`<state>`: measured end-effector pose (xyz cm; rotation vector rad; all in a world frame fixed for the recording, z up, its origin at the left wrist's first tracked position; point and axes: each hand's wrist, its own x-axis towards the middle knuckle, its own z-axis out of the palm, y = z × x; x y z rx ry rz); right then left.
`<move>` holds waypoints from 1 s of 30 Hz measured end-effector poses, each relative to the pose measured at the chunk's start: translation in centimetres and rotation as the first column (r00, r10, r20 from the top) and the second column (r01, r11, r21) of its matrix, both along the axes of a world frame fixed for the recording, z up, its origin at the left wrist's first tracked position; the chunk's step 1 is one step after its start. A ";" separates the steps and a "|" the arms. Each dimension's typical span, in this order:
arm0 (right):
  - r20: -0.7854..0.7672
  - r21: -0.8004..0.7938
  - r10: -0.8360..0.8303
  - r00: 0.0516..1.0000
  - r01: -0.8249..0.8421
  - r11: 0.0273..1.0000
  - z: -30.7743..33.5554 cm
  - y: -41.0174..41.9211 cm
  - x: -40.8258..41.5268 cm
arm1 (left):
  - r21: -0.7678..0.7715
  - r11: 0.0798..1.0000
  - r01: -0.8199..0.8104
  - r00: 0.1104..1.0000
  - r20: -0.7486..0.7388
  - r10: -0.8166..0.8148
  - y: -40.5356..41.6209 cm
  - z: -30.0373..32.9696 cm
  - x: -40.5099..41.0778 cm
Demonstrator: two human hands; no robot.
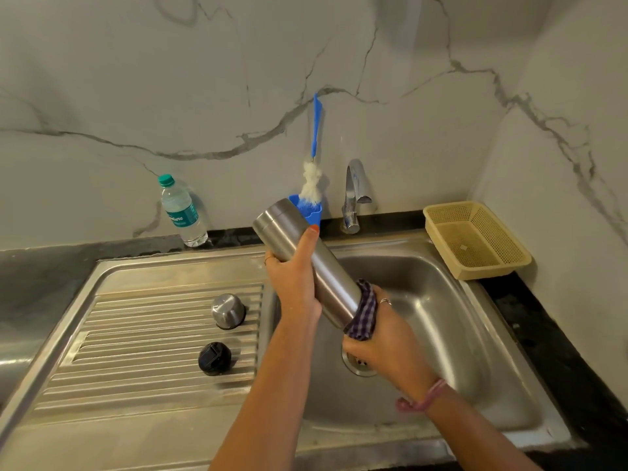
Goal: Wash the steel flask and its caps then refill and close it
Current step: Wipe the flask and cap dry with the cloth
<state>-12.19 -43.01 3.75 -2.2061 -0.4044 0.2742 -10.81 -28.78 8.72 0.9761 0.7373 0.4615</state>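
Steel flask [306, 253], unmarked; green-labelled water bottle [181, 212] behind

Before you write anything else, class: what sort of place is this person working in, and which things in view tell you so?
Most likely a home kitchen, at the sink. A steel sink with a ribbed draining board sits below a tap, and a bottle brush stands against the marble-look wall.

One flask [306, 256], two caps at nine o'clock, steel [228, 311] and black [214, 358]; one water bottle [181, 212], one brush [314, 158], one basket [475, 239], one cloth [365, 312], two hands [292, 283] [390, 348].
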 end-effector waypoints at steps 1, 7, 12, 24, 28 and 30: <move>0.034 -0.025 -0.008 0.999 0.009 1.000 -0.3 0.0 -0.2 | -0.011 1.000 -0.007 1.000 0.002 0.007 -0.1 -0.3 0.0; -0.350 0.287 0.270 0.897 -0.172 0.942 2.4 -2.5 1.0 | -0.155 0.947 0.280 0.957 0.126 -0.262 1.5 -0.4 -1.0; 0.005 -0.093 -0.009 1.000 0.009 0.996 1.2 -0.4 0.1 | -0.151 0.988 0.014 0.999 -0.043 -0.021 -0.3 -0.7 0.3; -0.101 0.055 0.028 0.994 -0.023 0.998 0.9 -1.2 0.5 | -0.164 0.974 0.155 0.988 0.011 -0.155 -0.2 -1.3 -0.1; 0.229 -0.152 -0.070 0.971 0.107 0.983 0.6 0.1 -0.5 | -0.158 0.987 0.000 0.994 -0.104 -0.016 -0.8 -1.3 0.5; 0.063 -0.070 -0.023 0.998 0.027 0.997 1.0 -0.6 0.0 | -0.154 0.982 0.111 0.991 -0.055 -0.121 -0.4 -1.2 0.1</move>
